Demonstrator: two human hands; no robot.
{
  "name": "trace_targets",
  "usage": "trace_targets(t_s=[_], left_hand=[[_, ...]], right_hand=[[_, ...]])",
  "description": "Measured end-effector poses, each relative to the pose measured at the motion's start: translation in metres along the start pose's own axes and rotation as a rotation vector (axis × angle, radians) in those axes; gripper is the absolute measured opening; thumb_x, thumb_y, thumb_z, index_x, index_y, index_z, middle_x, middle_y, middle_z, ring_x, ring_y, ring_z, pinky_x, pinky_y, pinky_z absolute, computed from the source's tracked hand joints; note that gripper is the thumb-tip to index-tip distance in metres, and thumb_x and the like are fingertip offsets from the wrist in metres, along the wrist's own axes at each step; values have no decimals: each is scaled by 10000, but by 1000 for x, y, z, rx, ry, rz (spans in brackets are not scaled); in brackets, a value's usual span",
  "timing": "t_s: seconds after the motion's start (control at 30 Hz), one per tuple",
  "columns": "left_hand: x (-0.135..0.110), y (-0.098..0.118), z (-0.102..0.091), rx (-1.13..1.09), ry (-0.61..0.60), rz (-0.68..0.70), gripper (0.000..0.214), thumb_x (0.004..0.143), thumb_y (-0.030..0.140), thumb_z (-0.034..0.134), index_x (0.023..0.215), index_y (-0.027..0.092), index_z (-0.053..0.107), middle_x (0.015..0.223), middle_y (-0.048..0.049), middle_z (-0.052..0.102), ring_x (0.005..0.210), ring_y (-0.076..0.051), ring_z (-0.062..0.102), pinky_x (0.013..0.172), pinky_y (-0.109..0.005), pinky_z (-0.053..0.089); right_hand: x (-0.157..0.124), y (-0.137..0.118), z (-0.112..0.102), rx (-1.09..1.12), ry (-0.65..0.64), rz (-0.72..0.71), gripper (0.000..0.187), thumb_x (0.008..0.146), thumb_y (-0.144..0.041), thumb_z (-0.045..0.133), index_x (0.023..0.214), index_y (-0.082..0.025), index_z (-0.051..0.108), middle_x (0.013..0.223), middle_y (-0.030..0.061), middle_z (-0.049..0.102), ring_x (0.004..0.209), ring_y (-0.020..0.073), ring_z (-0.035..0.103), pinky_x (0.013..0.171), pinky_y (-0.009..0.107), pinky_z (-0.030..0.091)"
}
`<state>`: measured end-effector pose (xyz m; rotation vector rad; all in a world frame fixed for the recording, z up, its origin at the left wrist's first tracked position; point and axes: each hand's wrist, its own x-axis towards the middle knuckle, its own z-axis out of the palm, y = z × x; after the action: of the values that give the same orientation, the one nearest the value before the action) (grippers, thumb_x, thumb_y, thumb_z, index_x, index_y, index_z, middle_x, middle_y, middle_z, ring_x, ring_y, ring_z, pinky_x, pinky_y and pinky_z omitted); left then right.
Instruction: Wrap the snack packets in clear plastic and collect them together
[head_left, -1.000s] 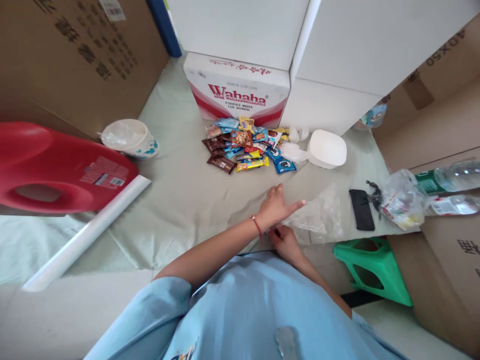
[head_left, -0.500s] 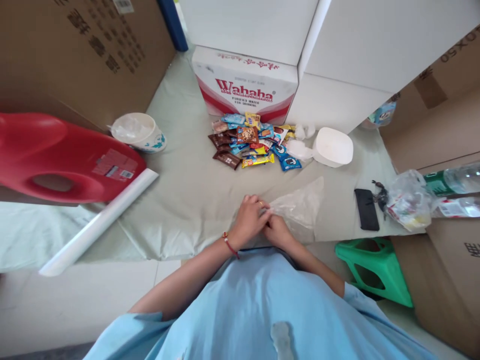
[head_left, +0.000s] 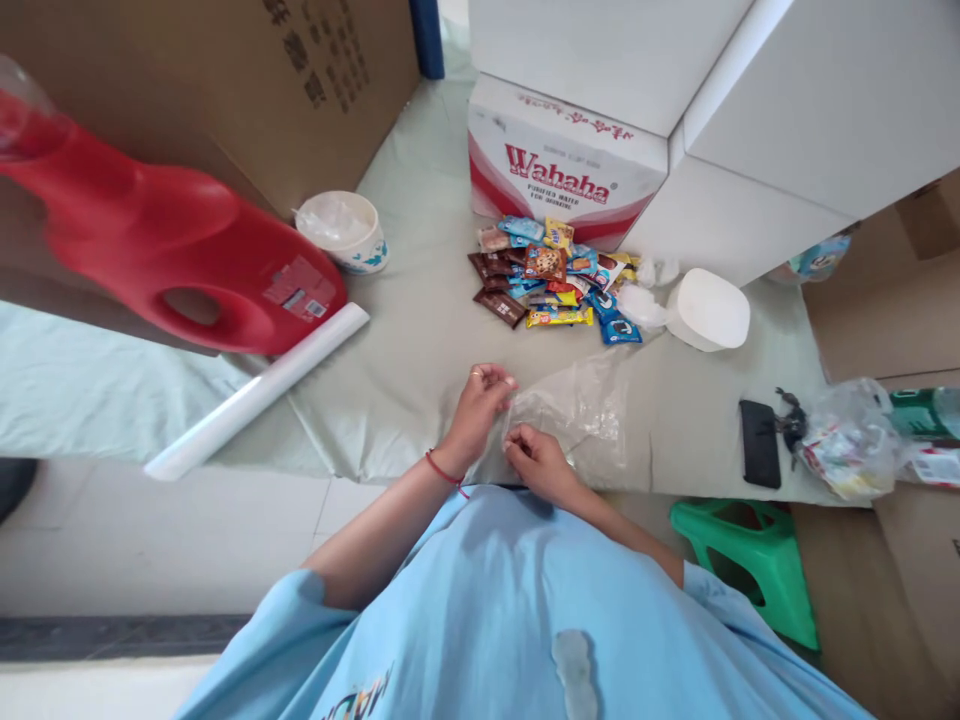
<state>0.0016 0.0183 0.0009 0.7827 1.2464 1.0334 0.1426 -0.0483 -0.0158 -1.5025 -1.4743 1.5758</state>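
Toward the left side of the desk (head_left: 420, 370), a red jug (head_left: 247, 240), with a white roll (head_left: 259, 390) just beside it slanting down to the near edge, and a patterned paper cup (head_left: 367, 250) farther back. Around the middle of the near edge, the left hand (head_left: 474, 415), with fingers drawn narrow, apparently pinching the left end of clear plastic film (head_left: 592, 415); to its right and nearer the edge, the right hand (head_left: 546, 468), with fingers likewise narrow, seemingly on the film too. Farther back, a heap of snack packets (head_left: 546, 263). Rightward from the hands, a loose spread of film along the near edge; too sheer to tell single sheet from bag. Best to grip only the very rim, roll it lightly between thumb and forefinger, and draw evenly from both sides; likely to cling, crease or slip otherwise. Keep the loose part flat, away from the packets. Beyond, a white tub (head_left: 709, 310), then a black phone (head_left: 760, 445) near the right end.
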Motion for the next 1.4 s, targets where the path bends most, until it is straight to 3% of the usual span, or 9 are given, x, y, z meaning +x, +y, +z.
trace_targets(t_s=[0.17,0.3,0.47,0.6,0.73,1.03,1.2,1.3,1.4], left_hand=[[-6,-7,2,561,-73,313,641,653,136,696,1282,203,596,1385,-132,563,1252,-281,591,1052,-438,498],[15,-8,3,697,62,258,153,908,259,541,943,201,677,944,-60,684,891,-208,647,868,-347,508],[36,-8,-7,717,219,228,355,1009,417,424,745,220,557,640,19,544,646,-157,515,656,-280,371],[32,-13,-6,739,155,204,500,1026,525,365,657,217,503,602,14,523,613,-152,503,627,-286,345],[30,-12,-8,687,136,125,623,1045,574,244,671,208,582,621,-30,603,646,-185,589,647,-300,404],[42,16,-73,1102,220,107,270,897,375,550,685,219,613,663,-40,614,695,-219,578,671,-327,396],[8,29,-65,1159,509,589,145,890,221,540,944,202,674,963,-101,677,905,-253,637,809,-386,488],[-10,40,-47,1238,197,890,181,918,167,541,979,224,702,1016,-100,717,1059,-266,656,956,-448,497],[-5,41,-36,1404,-247,905,266,953,147,499,1045,233,732,1169,-102,754,1302,-273,616,1176,-522,394]], right_hand=[[10,5,7,-116,15,-36,137,867,-288,582,752,-215,586,650,-7,604,613,152,530,563,253,385],[6,0,11,-103,-57,-14,153,928,-285,555,918,-192,676,695,1,646,625,149,564,574,247,422],[-26,-31,-11,66,-322,110,292,992,-363,581,1217,-213,692,802,0,723,488,98,503,492,231,415],[-31,-47,-47,14,43,-145,305,1052,-443,530,1182,-235,710,825,12,711,570,118,563,569,253,484],[-2,-16,-72,-425,473,-418,300,1041,-378,512,1155,-196,722,1102,132,728,1034,249,670,948,436,566],[-2,58,-82,-778,423,-457,390,1028,-263,513,1376,-157,654,1515,207,556,1413,332,487,1166,613,443],[-8,26,-81,-707,484,-538,272,1030,-220,520,1196,-183,733,1324,173,668,1280,306,558,1099,576,505],[-5,14,-74,-685,323,-608,295,1027,-182,514,1225,-201,732,1300,141,698,1286,284,562,1099,529,526],[1,15,-56,-735,56,-635,368,1007,-147,535,1334,-188,697,1481,146,619,1430,285,490,1170,517,487]])
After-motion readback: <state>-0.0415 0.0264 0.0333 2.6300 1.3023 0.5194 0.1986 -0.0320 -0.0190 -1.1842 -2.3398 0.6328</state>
